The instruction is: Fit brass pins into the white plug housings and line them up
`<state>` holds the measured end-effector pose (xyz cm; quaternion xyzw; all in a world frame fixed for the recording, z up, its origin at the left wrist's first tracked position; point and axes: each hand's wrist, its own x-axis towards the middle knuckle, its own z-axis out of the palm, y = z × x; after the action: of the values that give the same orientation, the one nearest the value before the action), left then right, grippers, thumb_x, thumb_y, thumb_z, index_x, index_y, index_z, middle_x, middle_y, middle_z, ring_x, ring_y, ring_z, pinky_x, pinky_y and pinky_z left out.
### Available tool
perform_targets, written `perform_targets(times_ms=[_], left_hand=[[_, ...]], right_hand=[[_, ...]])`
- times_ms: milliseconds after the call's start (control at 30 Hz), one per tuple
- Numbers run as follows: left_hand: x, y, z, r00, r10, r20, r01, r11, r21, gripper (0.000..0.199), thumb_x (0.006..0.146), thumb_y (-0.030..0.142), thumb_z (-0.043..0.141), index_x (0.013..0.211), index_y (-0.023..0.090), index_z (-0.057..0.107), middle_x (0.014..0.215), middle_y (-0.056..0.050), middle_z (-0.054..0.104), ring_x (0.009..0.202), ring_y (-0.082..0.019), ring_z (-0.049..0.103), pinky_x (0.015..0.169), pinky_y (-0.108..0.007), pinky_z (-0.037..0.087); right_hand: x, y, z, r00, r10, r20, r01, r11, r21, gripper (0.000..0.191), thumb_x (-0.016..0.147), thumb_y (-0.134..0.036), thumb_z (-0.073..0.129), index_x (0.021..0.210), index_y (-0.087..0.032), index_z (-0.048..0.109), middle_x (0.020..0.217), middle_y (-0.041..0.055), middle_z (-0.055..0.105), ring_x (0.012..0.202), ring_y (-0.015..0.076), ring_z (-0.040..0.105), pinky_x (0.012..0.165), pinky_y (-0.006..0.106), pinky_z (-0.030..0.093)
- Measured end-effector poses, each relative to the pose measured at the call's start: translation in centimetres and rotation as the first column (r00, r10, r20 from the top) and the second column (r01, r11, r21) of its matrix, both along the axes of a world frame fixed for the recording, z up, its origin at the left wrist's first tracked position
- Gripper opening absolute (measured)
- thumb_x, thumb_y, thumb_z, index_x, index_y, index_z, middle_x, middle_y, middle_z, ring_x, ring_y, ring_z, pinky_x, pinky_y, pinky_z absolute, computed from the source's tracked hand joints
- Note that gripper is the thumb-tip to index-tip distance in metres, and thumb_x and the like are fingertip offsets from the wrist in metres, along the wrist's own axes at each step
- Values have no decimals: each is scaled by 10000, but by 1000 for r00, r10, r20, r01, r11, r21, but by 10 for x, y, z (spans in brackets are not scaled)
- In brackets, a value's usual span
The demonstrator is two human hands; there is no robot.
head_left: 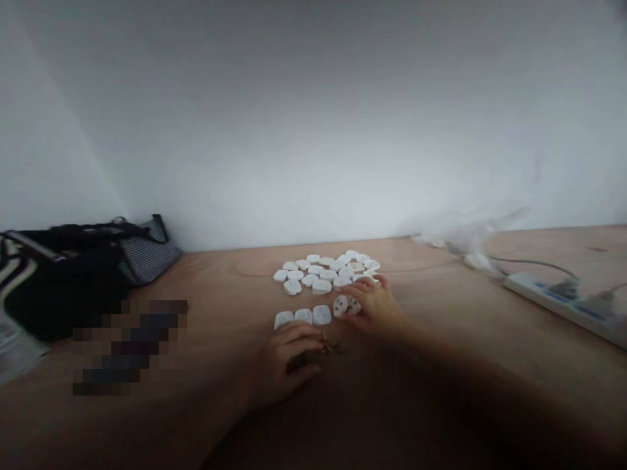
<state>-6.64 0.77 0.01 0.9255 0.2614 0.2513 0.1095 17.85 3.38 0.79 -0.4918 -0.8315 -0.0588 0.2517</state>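
Our right hand [369, 303] lay half open, its fingertips [377, 281] on the near edge of a heap of white plastic socket covers [326, 271], smooth, rounded, lobed pieces on a pale wooden tabletop [230, 274]. Two covers with dark pin holes [345, 305] sat just under its fingers. A row of three covers [304, 316] lay apart from the heap, just above our left hand [281, 365], which rested palm down, loosely curled. A small brass-coloured metal piece [330, 347] lay by its fingers; we could not tell whether the hand had hold of it. Any marking on the covers was too small to read. To the right, a white power strip [553, 303] with blue switches carried grey plugs, with crumpled clear plastic [470, 241] behind it. A black bag with checked fabric [144, 251] stood against the wall at left.
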Motion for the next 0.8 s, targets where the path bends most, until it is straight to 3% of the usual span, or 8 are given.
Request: perform_targets(times_ms=[133,300,500,633,800], left_hand=[[3,-1,3,979,-98,-176,88,994,-64,463,836,430,566,1262,260,505,1334,-69,495,1254,-280,397,1041,-463,303],[1,0,4,977,-97,-188,77,991,-112,374,875,389,521,1225,260,540,1280,-57,552,1220,-249,451,1072,-465,248],[-4,1,-2,1000,-10,20,11,998,-55,310,837,316,583,1128,212,592,1137,-82,620,1116,-234,517,965,-392,402],[-3,2,0,998,46,50,-43,997,-66,223,835,276,574,1044,211,618,1030,-67,622,996,-213,556,885,-359,449],[-3,1,1,998,53,22,-51,997,-62,225,826,264,578,1044,221,613,1030,-60,604,986,-214,546,882,-361,442]], right_hand=[[-7,15,-2,999,24,46,-20,997,-71,390,762,-394,616,1127,-263,583,1037,84,657,1090,280,488,996,545,99],[-5,19,-8,990,82,-118,-84,996,-9,371,695,-353,684,1040,-237,612,996,77,658,1030,276,533,1008,546,153],[6,-1,-10,931,129,-342,-122,992,42,489,663,-298,676,1100,-185,488,1062,88,600,988,223,560,843,345,452],[7,-25,-18,786,235,-572,-317,947,-46,460,645,-235,673,1053,-205,462,994,53,595,879,190,593,744,302,496],[-3,-40,-17,824,202,-529,-330,931,-159,388,646,-197,674,995,-194,505,862,29,616,740,167,595,657,284,500]])
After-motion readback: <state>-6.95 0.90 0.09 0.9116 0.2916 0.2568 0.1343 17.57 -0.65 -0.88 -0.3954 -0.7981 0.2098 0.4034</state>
